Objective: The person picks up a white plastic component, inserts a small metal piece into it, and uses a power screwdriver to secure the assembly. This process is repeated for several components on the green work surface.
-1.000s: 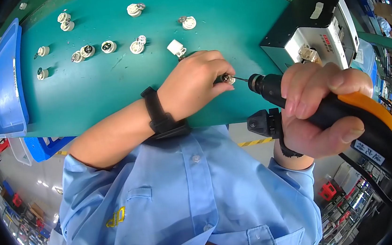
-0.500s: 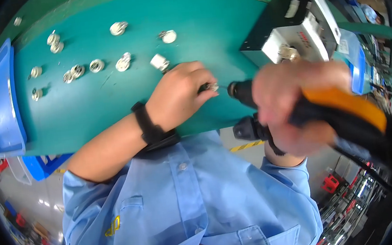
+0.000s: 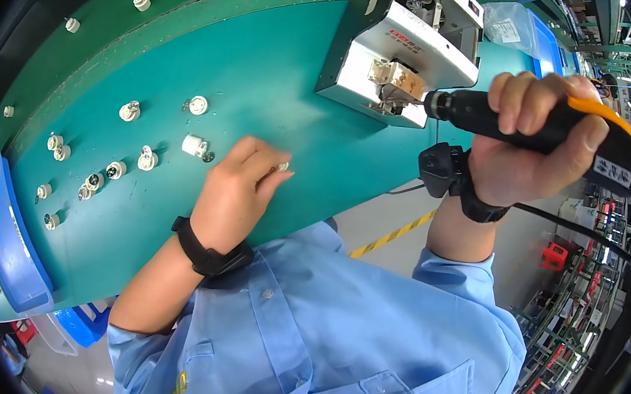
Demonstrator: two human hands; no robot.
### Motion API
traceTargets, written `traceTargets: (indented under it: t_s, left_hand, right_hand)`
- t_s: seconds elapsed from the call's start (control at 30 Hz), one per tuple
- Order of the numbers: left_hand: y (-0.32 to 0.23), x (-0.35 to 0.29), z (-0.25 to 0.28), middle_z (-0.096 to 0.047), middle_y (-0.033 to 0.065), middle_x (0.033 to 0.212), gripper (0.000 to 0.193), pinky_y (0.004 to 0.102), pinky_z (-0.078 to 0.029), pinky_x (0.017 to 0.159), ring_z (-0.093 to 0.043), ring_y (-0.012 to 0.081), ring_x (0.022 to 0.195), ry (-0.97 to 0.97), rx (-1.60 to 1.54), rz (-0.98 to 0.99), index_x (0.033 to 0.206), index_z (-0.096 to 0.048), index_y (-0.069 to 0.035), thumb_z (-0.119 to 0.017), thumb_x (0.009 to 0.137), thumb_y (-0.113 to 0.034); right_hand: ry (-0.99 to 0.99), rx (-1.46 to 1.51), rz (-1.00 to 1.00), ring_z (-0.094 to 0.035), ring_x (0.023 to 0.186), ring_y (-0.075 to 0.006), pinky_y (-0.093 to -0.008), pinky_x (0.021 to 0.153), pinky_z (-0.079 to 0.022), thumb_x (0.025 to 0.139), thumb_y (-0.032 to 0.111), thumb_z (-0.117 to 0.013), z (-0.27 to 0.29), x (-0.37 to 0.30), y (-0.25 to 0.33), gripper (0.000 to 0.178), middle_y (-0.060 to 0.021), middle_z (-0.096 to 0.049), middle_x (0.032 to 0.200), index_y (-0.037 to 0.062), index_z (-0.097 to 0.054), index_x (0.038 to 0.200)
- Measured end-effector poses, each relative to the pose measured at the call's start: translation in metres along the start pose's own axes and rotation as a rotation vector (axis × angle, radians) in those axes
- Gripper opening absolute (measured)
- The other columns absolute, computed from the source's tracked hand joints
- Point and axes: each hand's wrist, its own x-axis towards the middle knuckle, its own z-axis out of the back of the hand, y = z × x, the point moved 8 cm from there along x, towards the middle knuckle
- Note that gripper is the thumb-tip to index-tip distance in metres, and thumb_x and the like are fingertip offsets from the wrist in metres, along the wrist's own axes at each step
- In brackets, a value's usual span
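While your left hand (image 3: 235, 193) stayed on the green table (image 3: 274, 79), fingers curled round a small white part (image 3: 282, 167) at the tips, your right hand (image 3: 530, 138) had swung the black-and-orange electric screwdriver (image 3: 552, 125) away from it since 1 s ago. The bit, then touching that part, now pointed at the feed mouth of the grey screw feeder box (image 3: 406, 36), approx. touching; can't tell for sure. Right hand was wrapped tight round the driver grip. Count: 1 driver, 1 feeder box, 1 blue bin (image 3: 5, 242) at far left, approx. 14 small white parts (image 3: 194, 145) scattered on the table.
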Motion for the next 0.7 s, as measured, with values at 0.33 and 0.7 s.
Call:
traceTargets:
  t_s: [0.33,0.7]
  left_hand:
    - [-0.006,-0.002,0.002,-0.062,0.0129,0.102,0.021,0.0277,-0.055,0.070,-0.064,0.0201,0.081,-0.003,-0.039,0.006,0.103,-0.066,0.001,-0.063,0.082,0.006]
    - [0.000,0.001,-0.003,-0.062,0.0124,0.097,0.021,0.0332,-0.054,0.067,-0.064,0.0266,0.078,-0.006,-0.095,0.005,0.101,-0.064,-0.001,-0.064,0.080,0.003]
  right_hand:
    - [0.274,0.196,-0.184,-0.038,0.054,-0.0098,-0.0269,0.056,-0.032,0.097,0.045,-0.044,-0.006,0.029,-0.025,0.041,0.0005,-0.041,0.062,0.0053,-0.054,0.106]
    - [-0.061,0.076,-0.259,-0.041,0.052,-0.0125,-0.0291,0.057,-0.038,0.098,0.042,-0.043,0.000,0.032,-0.028,0.040,-0.0011,-0.042,0.058,0.0050,-0.057,0.098]
